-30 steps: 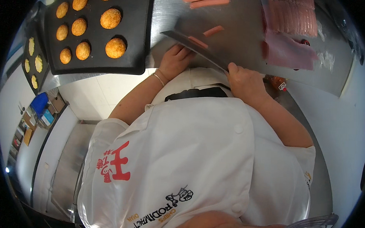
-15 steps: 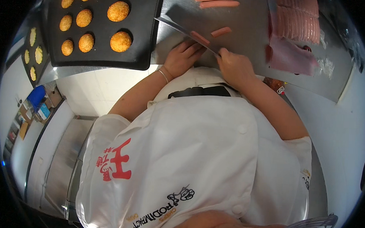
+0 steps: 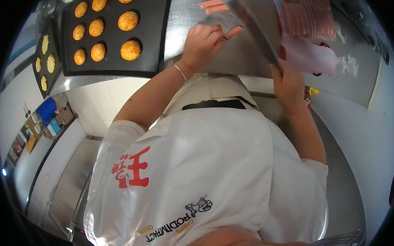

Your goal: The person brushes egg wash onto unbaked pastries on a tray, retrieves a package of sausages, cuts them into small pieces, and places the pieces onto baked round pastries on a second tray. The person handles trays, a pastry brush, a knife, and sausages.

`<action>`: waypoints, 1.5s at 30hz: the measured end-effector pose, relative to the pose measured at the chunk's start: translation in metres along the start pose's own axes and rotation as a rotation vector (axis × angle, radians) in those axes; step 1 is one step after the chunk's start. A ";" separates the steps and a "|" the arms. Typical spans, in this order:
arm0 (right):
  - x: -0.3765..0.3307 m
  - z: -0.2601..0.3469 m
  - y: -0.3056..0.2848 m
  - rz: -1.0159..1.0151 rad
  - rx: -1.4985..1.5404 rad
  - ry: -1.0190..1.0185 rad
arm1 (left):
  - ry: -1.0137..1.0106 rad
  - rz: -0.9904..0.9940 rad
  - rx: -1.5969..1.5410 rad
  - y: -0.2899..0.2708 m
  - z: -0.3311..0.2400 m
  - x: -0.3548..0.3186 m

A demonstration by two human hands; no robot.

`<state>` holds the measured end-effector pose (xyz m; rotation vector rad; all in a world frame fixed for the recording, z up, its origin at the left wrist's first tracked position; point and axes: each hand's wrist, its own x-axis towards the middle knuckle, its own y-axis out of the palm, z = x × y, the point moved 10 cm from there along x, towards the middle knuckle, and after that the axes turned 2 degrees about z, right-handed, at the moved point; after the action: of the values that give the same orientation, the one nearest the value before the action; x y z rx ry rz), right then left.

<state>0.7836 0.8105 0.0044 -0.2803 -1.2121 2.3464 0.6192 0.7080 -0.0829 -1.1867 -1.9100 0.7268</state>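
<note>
From the head camera, we see our left hand (image 3: 205, 41) flat on a sausage (image 3: 233, 32), fingers spread and gripping nothing. The sausage is pink, slim and smooth, lying on the steel counter (image 3: 187, 18) beside the black tray (image 3: 154, 39). Our right hand (image 3: 288, 85) is closed round the cleaver (image 3: 252, 25), whose blade seems raised above the sausage.

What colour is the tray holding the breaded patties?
Black, seen in the head view: the tray beside the left hand.
</note>
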 end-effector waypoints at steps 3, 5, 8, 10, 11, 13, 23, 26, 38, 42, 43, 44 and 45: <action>-0.011 -0.013 -0.006 0.031 0.002 0.113 | 0.010 0.083 0.103 0.019 -0.017 0.017; -0.016 -0.015 -0.009 -0.016 0.001 0.089 | 0.088 0.063 0.214 0.030 -0.021 0.030; -0.027 -0.019 -0.010 -0.055 0.023 0.127 | 0.142 -0.005 0.047 0.011 -0.033 0.027; -0.032 -0.021 -0.008 -0.062 0.063 0.145 | 0.155 -0.032 0.047 -0.011 -0.032 0.003; -0.033 -0.021 -0.003 -0.063 0.091 0.139 | 0.161 -0.045 0.046 -0.019 -0.026 -0.010; -0.032 -0.019 0.008 -0.031 0.098 0.139 | 0.103 0.033 0.066 -0.012 0.001 -0.030; -0.018 0.010 0.063 0.187 0.027 0.053 | 0.064 -0.092 -0.021 -0.010 0.012 -0.060; -0.017 0.012 0.075 0.223 -0.021 0.076 | 0.045 -0.117 0.014 -0.010 0.014 -0.060; -0.012 0.034 0.089 0.340 -0.139 0.038 | -0.010 -0.162 0.014 0.000 0.027 -0.062; -0.016 0.031 0.093 0.383 -0.181 0.036 | -0.015 -0.129 0.034 0.005 0.032 -0.067; -0.017 0.031 0.093 0.387 -0.177 0.033 | -0.026 -0.123 0.055 0.005 0.031 -0.066; -0.017 0.032 0.094 0.392 -0.173 0.029 | -0.023 -0.142 0.052 0.003 0.029 -0.064; -0.018 0.032 0.094 0.397 -0.170 0.024 | -0.020 -0.162 0.050 0.000 0.028 -0.062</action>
<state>0.7563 0.7326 -0.0536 -0.6582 -1.4564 2.5581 0.6135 0.6501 -0.1172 -0.9845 -1.9667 0.6967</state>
